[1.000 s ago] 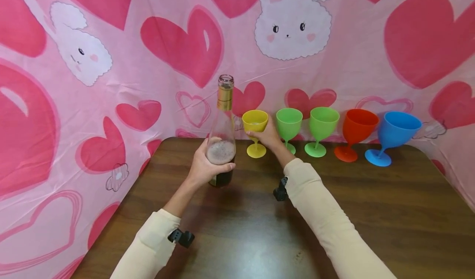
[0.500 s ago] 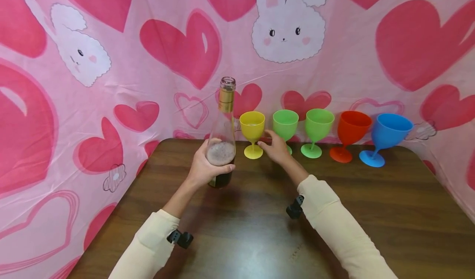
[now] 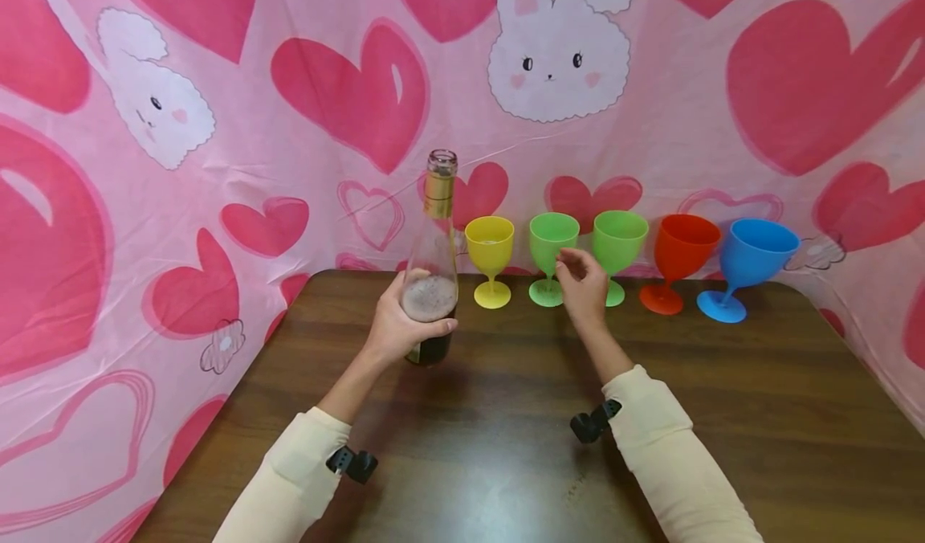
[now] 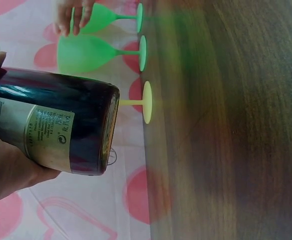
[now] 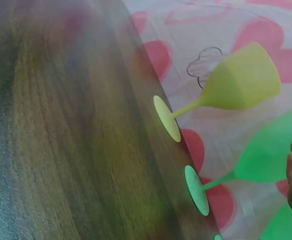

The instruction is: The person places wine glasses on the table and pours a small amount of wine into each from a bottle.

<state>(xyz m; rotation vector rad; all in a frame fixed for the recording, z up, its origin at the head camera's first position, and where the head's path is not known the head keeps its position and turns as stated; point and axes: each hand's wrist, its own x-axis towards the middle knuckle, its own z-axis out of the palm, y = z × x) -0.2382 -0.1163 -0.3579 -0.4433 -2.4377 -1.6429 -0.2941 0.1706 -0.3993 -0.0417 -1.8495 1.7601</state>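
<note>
Bottle (image 3: 430, 295) at eleven o'clock on a wooden table (image 3: 477, 430), the left hand's (image 3: 401, 324) thumb and fingers clamped around it. Along the far edge, from twelve to two o'clock, stand a yellow goblet (image 3: 490, 244), left green goblet (image 3: 552, 234), right green goblet (image 3: 617, 242), red goblet (image 3: 682, 246) and blue goblet (image 3: 757, 254); bare wood runs toward six. The right hand (image 3: 587, 290), fingers loosely bent, partly covers both green goblets; contact cannot be told. The right wrist view crops it at three o'clock. Half a second earlier, it was beside the yellow goblet.
</note>
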